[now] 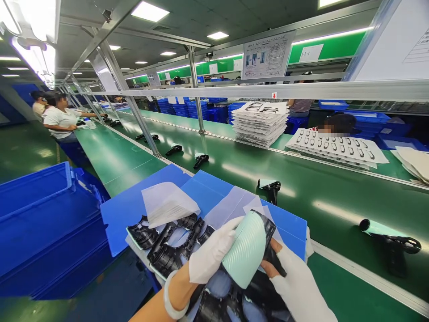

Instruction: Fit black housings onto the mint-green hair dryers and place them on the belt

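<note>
Between my two hands is a hair dryer housing, with a ribbed mint-green shell and a black body and handle on its right side. My left hand, in a white glove, grips the green shell from the left. On the right, my gloved right hand is closed around the black handle, its thumb and a fingertip bare. Below and left of the hands lie several black housing halves, inner sides up. A white sheet partly covers them, and my forearms hide some.
Blue plastic boards lie under the parts. Beyond runs a green conveyor belt carrying several black-and-green housings. Blue crates are stacked at left. Paper stacks stand across the belt, under a metal rail. Other people sit farther off.
</note>
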`<move>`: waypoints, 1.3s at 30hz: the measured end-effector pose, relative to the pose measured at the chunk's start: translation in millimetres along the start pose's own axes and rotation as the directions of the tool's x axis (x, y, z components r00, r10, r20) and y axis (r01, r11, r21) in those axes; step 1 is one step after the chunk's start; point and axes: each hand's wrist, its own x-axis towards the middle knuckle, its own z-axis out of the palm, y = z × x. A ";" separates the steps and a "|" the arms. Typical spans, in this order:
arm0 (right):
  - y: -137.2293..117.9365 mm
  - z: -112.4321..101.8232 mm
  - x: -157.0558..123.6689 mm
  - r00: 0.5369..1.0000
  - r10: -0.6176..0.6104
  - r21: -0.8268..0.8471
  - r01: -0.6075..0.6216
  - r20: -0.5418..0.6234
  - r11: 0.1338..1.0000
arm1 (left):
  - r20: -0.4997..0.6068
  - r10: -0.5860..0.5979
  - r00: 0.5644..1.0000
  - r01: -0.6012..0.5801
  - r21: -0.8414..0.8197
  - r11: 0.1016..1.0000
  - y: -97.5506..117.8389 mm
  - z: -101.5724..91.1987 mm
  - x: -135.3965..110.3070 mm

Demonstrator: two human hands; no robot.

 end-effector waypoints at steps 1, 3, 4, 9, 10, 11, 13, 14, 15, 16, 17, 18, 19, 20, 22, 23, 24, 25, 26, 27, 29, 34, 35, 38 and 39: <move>-4.1 -3.3 1.9 0.992 0.068 0.136 -0.083 0.109 0.987 | 0.042 0.039 0.998 -0.041 0.055 0.998 0.7 -1.4 -2.0; -15.1 -11.0 5.8 0.929 0.153 0.381 -0.283 0.337 0.881 | 0.102 0.112 0.988 -0.131 0.208 0.969 2.3 -3.5 -5.1; -21.3 -14.7 7.6 0.895 0.156 0.469 -0.359 0.417 0.807 | 0.105 0.139 0.985 -0.164 0.289 0.943 3.2 -3.9 -5.8; -44.9 -23.6 15.6 0.779 0.121 0.596 -0.560 0.615 0.576 | 0.068 0.273 0.960 -0.271 0.481 0.834 7.3 -1.3 -0.4; -47.1 -23.3 16.5 0.757 0.108 0.596 -0.586 0.645 0.549 | 0.082 0.299 0.951 -0.301 0.479 0.825 7.9 -0.7 2.0; -48.5 -22.3 16.8 0.733 0.092 0.597 -0.613 0.674 0.517 | 0.089 0.317 0.944 -0.320 0.474 0.821 8.3 -0.1 4.3; -49.7 -19.0 15.1 0.686 0.032 0.611 -0.667 0.727 0.425 | 0.077 0.296 0.952 -0.297 0.460 0.837 9.3 1.0 7.4; -49.8 -16.8 12.7 0.675 -0.003 0.631 -0.688 0.737 0.357 | 0.054 0.266 0.963 -0.261 0.447 0.855 9.8 1.7 7.8; -49.8 -14.5 9.4 0.679 -0.023 0.658 -0.702 0.734 0.271 | 0.024 0.225 0.974 -0.214 0.425 0.880 10.3 2.5 7.4; -49.8 -12.1 5.2 0.688 -0.023 0.681 -0.713 0.725 0.166 | -0.019 0.186 0.982 -0.164 0.387 0.907 10.6 3.3 6.2; -49.7 -10.1 0.6 0.691 0.002 0.690 -0.723 0.723 0.039 | -0.067 0.164 0.984 -0.133 0.330 0.934 10.6 4.2 4.4; -49.5 -8.5 -4.2 0.683 0.044 0.684 -0.724 0.729 -0.090 | -0.114 0.154 0.981 -0.120 0.261 0.958 10.3 5.0 2.4; -49.0 -7.4 -8.5 0.666 0.088 0.668 -0.715 0.740 -0.206 | -0.160 0.154 0.975 -0.122 0.194 0.973 9.4 5.7 0.4; -48.3 -7.1 -12.0 0.647 0.124 0.650 -0.700 0.753 -0.296 | -0.200 0.158 0.967 -0.130 0.145 0.981 8.0 6.3 -1.5; -46.1 -8.5 -15.6 0.661 0.153 0.664 -0.655 0.735 -0.360 | -0.256 0.166 0.952 -0.138 0.122 0.983 3.9 7.2 -4.0; -45.0 -10.1 -15.6 0.689 0.139 0.689 -0.644 0.711 -0.333 | -0.266 0.160 0.951 -0.127 0.134 0.983 1.3 7.6 -4.7; -44.3 -12.1 -14.5 0.714 0.105 0.708 -0.645 0.693 -0.287 | -0.276 0.142 0.951 -0.105 0.145 0.984 -1.5 8.1 -5.0; -44.1 -14.5 -12.7 0.727 0.057 0.717 -0.656 0.684 -0.236 | -0.283 0.119 0.952 -0.081 0.141 0.987 -4.4 8.7 -5.2; -44.4 -17.1 -10.6 0.730 0.000 0.718 -0.671 0.683 -0.186 | -0.282 0.094 0.955 -0.064 0.116 0.991 -7.2 9.3 -5.3; -45.0 -19.8 -8.4 0.726 -0.051 0.716 -0.685 0.685 -0.137 | -0.274 0.076 0.959 -0.057 0.076 0.996 -9.7 9.8 -5.4; -46.1 -24.8 -5.2 0.724 -0.096 0.724 -0.688 0.683 -0.040 | -0.251 0.068 0.966 -0.074 -0.016 0.997 -13.8 10.5 -5.7; -34.5 -24.5 -3.8 0.794 -0.109 0.752 -0.509 0.598 0.419 | -0.233 0.123 0.965 -0.165 -0.166 0.972 -16.6 10.1 -6.0; -30.7 -20.6 -2.6 0.789 -0.119 0.735 -0.492 0.603 0.467 | -0.231 0.133 0.964 -0.175 -0.167 0.970 -16.2 10.2 -5.8; -24.3 -1.1 7.4 0.730 -0.155 0.690 -0.522 0.666 0.502 | -0.239 0.159 0.958 -0.195 -0.132 0.972 -14.5 11.9 -5.5; -24.4 6.2 11.6 0.699 -0.181 0.671 -0.530 0.692 0.518 | -0.245 0.165 0.955 -0.198 -0.114 0.974 -13.8 13.0 -5.7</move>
